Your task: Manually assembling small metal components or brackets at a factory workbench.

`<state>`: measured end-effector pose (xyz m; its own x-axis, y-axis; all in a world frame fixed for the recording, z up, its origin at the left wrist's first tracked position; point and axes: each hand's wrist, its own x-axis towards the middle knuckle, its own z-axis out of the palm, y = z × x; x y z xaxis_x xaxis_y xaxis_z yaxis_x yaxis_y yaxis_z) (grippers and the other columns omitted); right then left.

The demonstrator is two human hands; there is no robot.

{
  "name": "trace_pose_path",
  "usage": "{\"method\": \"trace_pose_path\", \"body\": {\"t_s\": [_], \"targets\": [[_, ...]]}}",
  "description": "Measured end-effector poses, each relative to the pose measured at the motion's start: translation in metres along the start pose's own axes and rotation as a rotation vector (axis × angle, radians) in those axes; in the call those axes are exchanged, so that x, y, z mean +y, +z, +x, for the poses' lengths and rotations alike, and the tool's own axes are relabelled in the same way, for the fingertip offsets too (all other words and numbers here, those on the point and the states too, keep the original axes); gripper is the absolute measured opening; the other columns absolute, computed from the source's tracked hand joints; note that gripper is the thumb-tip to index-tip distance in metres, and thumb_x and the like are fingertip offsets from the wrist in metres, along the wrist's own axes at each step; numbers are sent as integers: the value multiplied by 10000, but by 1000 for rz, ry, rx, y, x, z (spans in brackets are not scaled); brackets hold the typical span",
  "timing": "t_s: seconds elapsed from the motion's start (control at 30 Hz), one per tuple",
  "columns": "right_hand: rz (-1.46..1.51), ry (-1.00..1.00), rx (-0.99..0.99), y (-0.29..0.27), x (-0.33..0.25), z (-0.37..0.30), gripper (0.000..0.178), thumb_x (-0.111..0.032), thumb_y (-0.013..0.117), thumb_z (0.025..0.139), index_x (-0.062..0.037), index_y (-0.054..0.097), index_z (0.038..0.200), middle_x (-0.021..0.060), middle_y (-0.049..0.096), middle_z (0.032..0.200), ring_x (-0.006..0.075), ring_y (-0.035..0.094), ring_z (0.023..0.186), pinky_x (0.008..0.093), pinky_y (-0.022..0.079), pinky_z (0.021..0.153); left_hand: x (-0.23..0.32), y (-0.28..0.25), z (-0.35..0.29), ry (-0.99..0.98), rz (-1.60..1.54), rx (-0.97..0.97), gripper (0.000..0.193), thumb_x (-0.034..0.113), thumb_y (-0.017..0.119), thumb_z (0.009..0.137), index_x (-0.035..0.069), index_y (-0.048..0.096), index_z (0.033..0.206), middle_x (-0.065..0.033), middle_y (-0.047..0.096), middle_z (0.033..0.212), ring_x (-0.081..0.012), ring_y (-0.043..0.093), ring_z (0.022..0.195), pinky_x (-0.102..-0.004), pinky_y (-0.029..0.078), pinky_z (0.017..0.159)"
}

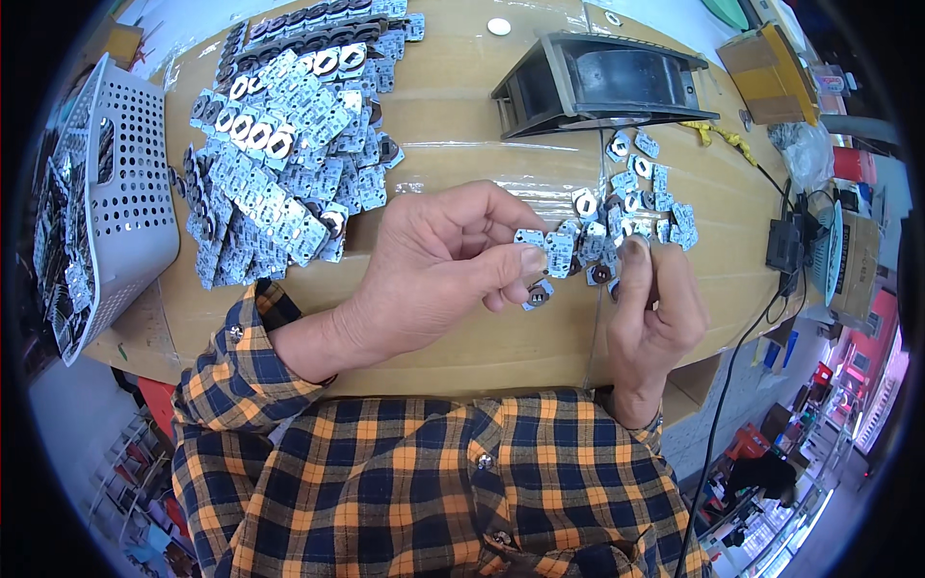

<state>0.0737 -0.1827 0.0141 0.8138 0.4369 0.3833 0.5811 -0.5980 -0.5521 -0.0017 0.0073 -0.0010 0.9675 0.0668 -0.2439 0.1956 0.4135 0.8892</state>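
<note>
Between the thumb and fingers of my left hand [434,255] is a short strip of small pale-blue circuit boards [557,255], held above the table. To its right, my right hand [657,303] is closed in a pinch, thumb against the bent forefinger, on what looks like a small circuit board [631,229] mostly covered by the fingertips. Loose single boards [682,226] lie scattered just beyond both hands, some bearing round metal parts. One board with a dark round part [538,295] lies below the held strip.
A large heap of board strips [265,193] covers the table's left side. Farther left stands a perforated grey basket [145,183] full of boards. A black frame-like device [617,82] sits at the back, with a cardboard box [766,77] and black cable [723,414] on the right.
</note>
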Motion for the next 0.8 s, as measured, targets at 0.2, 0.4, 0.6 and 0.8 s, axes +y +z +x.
{"method": "trace_pose_path", "body": {"t_s": [0.2, 0.4, 0.6, 0.8], "targets": [[611, 192, -344, -5, -8, 0, 133, -33, 589, 921, 39, 617, 812, 73, 519, 633, 144, 485, 514, 279, 370, 492, 0, 0, -3, 33, 48, -80, 188, 62, 661, 909, -21, 645, 1077, -48, 689, 839, -59, 642, 686, -169, 504, 569], [540, 102, -409, -4, -5, 0, 255, -148, 540, 966, 8, 595, 772, 14, 541, 638, 55, 451, 499, 215, 321, 468, 3, -2, -3, 23, 85, -113, 187, 68, 661, 909, -17, 649, 1075, -42, 691, 853, -46, 639, 687, -156, 497, 574], [584, 118, -378, -2, -5, 2, 285, -181, 550, 968, 5, 598, 757, 20, 547, 630, 55, 458, 487, 212, 327, 457, 4, -5, -1, 33, 68, -97, 168, 58, 678, 894, -13, 663, 1045, -48, 694, 849, -48, 640, 682, -154, 490, 569], [672, 253, -505, -2, -3, 7, 295, -201, 551, 979, 7, 603, 777, 19, 546, 624, 57, 467, 491, 215, 345, 456, 3, -9, 3, 28, 66, -135, 165, 55, 689, 884, -13, 670, 1033, -45, 697, 846, -47, 634, 668, -155, 485, 557]]}}
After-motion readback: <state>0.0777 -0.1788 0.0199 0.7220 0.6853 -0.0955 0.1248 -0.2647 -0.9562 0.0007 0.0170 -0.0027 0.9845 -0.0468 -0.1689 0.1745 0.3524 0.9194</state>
